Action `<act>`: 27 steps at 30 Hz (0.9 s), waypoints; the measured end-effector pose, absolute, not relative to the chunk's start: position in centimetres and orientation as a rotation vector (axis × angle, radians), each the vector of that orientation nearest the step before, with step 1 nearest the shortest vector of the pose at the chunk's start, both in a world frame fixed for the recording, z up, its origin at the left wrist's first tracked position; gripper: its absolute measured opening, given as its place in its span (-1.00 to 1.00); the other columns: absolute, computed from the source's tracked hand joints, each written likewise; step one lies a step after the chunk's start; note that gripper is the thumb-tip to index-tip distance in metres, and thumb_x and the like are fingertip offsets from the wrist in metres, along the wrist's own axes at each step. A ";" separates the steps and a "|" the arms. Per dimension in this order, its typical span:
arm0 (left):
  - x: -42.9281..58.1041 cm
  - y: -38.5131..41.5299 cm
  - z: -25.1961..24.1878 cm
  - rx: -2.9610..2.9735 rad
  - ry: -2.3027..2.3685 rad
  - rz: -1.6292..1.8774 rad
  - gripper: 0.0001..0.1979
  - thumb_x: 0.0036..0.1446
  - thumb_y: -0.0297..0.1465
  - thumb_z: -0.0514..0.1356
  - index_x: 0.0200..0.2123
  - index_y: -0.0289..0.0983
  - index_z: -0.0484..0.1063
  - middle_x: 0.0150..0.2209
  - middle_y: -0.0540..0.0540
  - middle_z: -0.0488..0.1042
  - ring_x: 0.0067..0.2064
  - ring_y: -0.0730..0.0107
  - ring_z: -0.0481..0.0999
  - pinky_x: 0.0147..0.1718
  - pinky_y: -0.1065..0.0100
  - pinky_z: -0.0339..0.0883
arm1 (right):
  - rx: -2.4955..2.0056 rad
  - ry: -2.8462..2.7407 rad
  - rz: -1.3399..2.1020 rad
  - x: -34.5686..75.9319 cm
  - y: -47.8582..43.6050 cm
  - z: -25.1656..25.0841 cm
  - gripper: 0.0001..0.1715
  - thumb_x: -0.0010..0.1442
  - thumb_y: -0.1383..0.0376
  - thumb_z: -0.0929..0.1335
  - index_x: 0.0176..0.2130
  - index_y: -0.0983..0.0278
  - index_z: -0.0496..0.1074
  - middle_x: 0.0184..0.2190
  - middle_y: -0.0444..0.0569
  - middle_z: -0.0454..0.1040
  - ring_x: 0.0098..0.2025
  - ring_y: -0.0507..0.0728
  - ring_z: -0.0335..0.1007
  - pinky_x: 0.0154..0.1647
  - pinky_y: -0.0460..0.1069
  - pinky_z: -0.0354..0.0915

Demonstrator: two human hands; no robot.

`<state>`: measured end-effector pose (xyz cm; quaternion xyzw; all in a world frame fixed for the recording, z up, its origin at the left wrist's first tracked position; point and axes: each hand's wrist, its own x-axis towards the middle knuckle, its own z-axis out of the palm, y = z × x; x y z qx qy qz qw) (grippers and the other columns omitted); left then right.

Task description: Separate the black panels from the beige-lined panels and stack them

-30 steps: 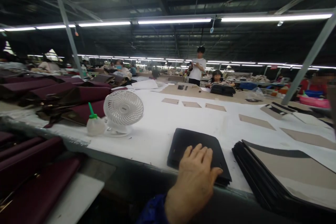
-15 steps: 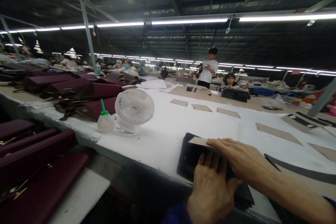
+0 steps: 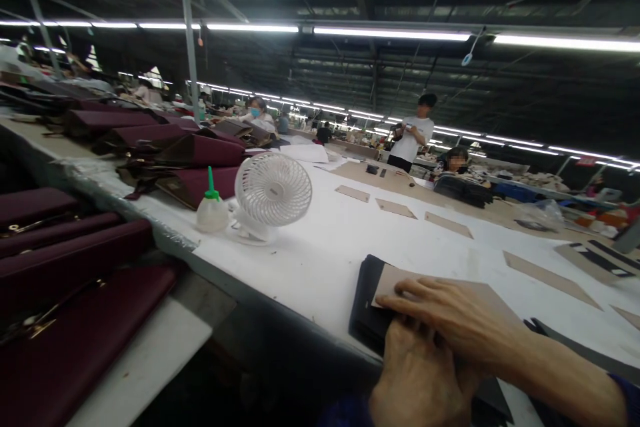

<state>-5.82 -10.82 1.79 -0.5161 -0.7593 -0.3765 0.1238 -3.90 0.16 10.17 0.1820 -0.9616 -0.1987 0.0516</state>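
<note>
A stack of black leather-like panels [image 3: 367, 307] lies at the front edge of the white-covered table. On top of it rests a flat tan card [image 3: 393, 278]. My right hand [image 3: 457, 317] lies across this card, palm down, its fingers stretched out and slightly apart. Close below, my left hand [image 3: 420, 373] is at the near side of the stack. Its fingers bend down beneath my right hand, and their tips are hidden.
Left of the stack stand a white fan [image 3: 274, 190] and a bottle with a green nozzle [image 3: 212, 210]. Burgundy bags [image 3: 200, 153] are piled behind them, with more burgundy bags [image 3: 85, 333] at lower left. Tan cards [image 3: 550, 277] lie across the table. Co-workers [image 3: 413, 137] are farther back.
The tan card now lies flatter and covers more of the black stack. My right hand has spread over it, and my left fingers have drawn in under the right hand. The view has shifted.
</note>
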 end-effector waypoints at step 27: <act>-5.9 -11.3 1.8 -1.549 -2.185 -1.244 -0.40 0.25 -0.17 -0.07 0.29 -0.32 0.06 0.23 -0.26 0.25 0.20 -0.08 0.25 0.12 -0.03 0.23 | 0.361 -2.959 -0.935 -5.9 -2.5 9.4 -0.25 0.04 0.58 0.31 0.11 -0.06 0.33 -0.18 -0.01 0.43 -0.27 0.18 0.36 -0.37 0.01 0.27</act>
